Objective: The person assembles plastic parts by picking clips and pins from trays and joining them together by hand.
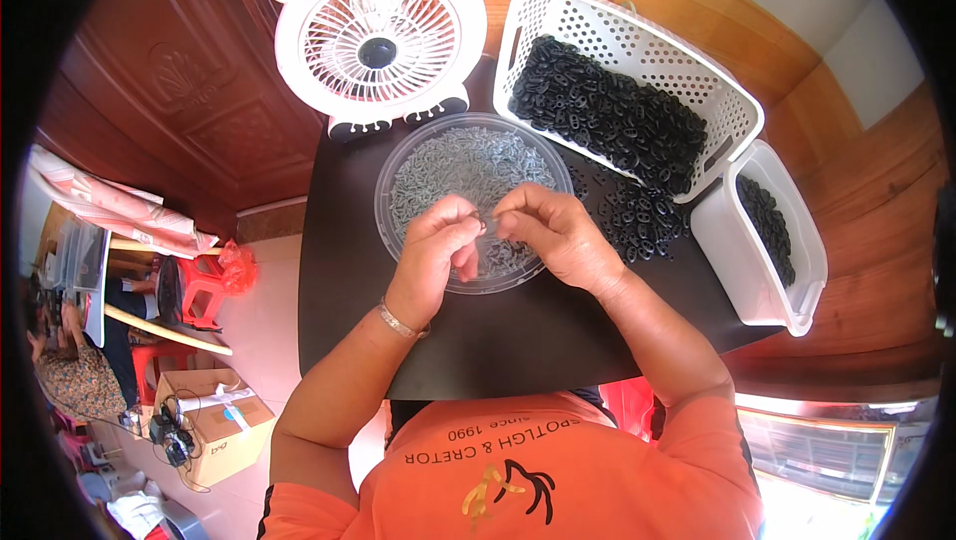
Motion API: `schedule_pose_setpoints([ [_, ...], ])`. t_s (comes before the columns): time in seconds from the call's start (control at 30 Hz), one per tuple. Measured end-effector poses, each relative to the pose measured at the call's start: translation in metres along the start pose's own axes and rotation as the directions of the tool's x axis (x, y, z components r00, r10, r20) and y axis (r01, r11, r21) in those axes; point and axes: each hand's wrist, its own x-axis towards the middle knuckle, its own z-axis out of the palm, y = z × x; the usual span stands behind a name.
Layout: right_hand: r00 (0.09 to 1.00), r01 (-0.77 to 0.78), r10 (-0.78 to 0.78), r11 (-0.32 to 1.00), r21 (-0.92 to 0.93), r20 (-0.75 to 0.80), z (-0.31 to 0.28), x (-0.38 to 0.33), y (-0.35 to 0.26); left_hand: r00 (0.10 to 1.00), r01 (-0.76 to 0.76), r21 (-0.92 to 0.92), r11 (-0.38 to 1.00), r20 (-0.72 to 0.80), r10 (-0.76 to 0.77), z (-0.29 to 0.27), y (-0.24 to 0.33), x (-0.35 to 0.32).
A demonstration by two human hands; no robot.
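Observation:
My left hand point(436, 246) and my right hand point(560, 234) meet over the near part of a round clear plastic tub point(384, 203). The tub holds a heap of small, slender grey-blue pieces point(448, 163). Both hands are closed in a pinch, thumb against forefinger, with the fingertips a little apart. Something tiny and dark shows at my left fingertips, too small to name. What my right fingertips hold, if anything, I cannot make out. Right of the tub, loose black oval link-like pieces point(637, 226) lie scattered on the dark table point(349, 316).
A white perforated basket point(647, 30) lies tilted at the back right, black pieces point(597, 102) spilling from it. Beside it stands a white bin point(732, 276) of black pieces. A white fan point(378, 52) is at the back left. On the floor are a cardboard box point(227, 435) and red stool point(202, 291); another person point(85, 376) sits far left.

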Motion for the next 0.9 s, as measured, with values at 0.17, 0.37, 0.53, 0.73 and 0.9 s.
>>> schedule_pose_setpoints([
  [0.17,1.000,-0.018,0.019,0.992,0.123,-0.009,-0.0006,0.0007,0.0038,0.999,0.005,0.032,0.999,-0.037,-0.003,-0.0006,-0.0033,0.0019],
  [0.37,0.998,0.046,-0.044,0.997,0.059,-0.034,0.0019,0.0000,0.0017,0.999,-0.042,0.095,0.995,-0.022,0.045,0.0047,-0.0062,0.0001],
  [0.53,0.996,0.053,-0.062,0.989,-0.135,-0.058,0.0014,-0.0017,-0.0028,0.999,-0.046,0.108,0.993,-0.016,0.048,0.0048,-0.0075,0.0004],
  [0.73,0.994,0.088,-0.101,0.972,-0.220,-0.048,0.0025,-0.0014,-0.0028,0.998,-0.061,0.106,0.992,-0.019,0.064,0.0043,-0.0081,-0.0008],
  [0.9,0.972,0.181,-0.215,0.940,-0.290,-0.091,0.0052,-0.0015,-0.0004,0.995,-0.078,0.185,0.980,-0.047,0.088,0.0047,-0.0091,-0.0014],
])
